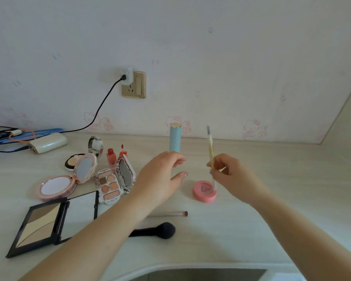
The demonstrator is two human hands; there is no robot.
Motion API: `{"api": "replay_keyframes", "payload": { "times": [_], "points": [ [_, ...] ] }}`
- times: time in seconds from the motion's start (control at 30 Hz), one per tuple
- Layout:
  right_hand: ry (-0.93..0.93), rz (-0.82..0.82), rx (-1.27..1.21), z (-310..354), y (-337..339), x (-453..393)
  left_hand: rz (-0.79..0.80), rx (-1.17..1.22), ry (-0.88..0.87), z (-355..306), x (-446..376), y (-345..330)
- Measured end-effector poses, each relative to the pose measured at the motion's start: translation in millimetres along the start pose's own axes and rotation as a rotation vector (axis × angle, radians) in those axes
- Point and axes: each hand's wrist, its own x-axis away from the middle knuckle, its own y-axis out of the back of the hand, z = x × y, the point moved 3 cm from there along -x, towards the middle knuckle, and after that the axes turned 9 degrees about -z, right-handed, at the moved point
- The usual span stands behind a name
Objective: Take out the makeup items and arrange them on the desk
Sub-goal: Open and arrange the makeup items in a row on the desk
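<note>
Fingers of right hand [229,171] pinch yellow wand [210,151]; left hand [160,175] loosely open.

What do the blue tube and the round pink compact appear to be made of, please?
The blue tube looks like matte plastic or coated metal, with a shiny gold, metal-looking cap. The round pink compact looks like matte moulded plastic, evenly coloured, with a printed triangle logo.

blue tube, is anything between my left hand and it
Nothing visible. The left hand hovers open right in front of the upright blue tube, its fingers overlapping the tube's base. The right hand holds a yellow wand off to the side.
</note>
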Motion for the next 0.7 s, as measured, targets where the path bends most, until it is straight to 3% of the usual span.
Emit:
{"api": "replay_keyframes", "payload": {
  "times": [0.17,0.33,0.5,0.7],
  "points": [
    [-0.208,-0.031,-0.588,19,-15,24,0.012,0.045,0.029,-16,20,16],
    [-0.313,0.064,-0.920,31,-37,44,-0.008,0.010,-0.011,-19,34,34],
    [-0.382,0.119,-1.083,41,-53,61,-0.083,-0.022,-0.055,-19,43,49],
    [-0.338,0.105,-1.140,52,-58,72,-0.096,0.017,-0.042,-16,55,60]
  ]
}}
